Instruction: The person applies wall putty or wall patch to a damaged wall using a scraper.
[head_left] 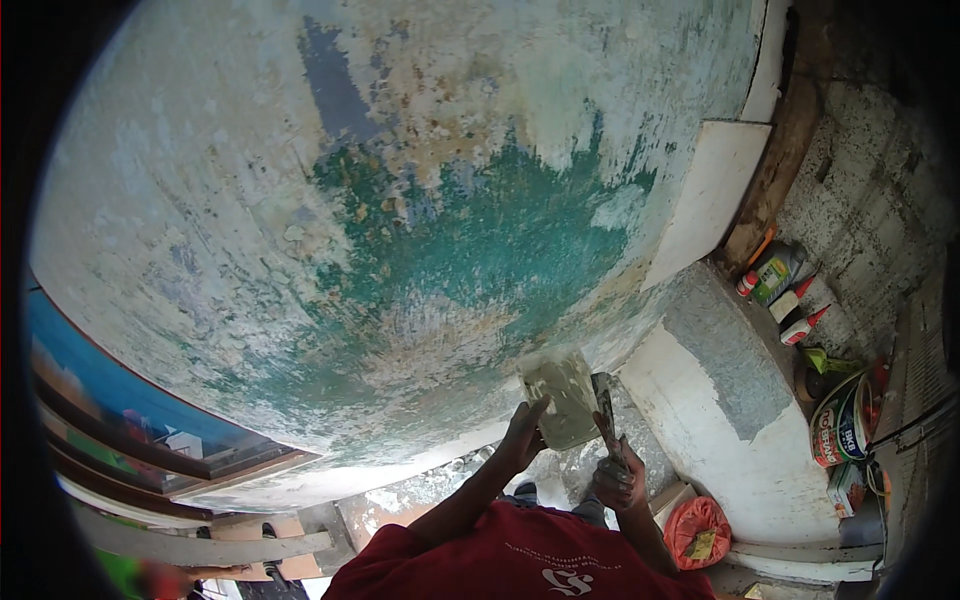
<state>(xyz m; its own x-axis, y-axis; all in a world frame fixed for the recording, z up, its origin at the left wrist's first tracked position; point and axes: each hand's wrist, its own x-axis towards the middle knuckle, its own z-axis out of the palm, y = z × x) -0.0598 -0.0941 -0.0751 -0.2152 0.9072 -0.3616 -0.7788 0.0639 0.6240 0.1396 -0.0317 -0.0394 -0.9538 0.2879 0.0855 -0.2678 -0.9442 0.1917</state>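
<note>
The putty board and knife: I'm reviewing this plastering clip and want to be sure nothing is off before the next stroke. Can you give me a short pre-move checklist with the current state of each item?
1. Left hand supports the flat putty board: ok, the fingers are against its lower edge.
2. Right hand grips the putty knife: ok, fist closed round the handle.
3. Knife blade near the board: ok, it lies along the board's right edge.
4. Putty on the board: cannot tell how much; the face looks smeared pale.
5. Wall surface: not ok, peeling green and blue paint patches.
6. Footing below: cannot tell, the red shirt hides it.
</note>
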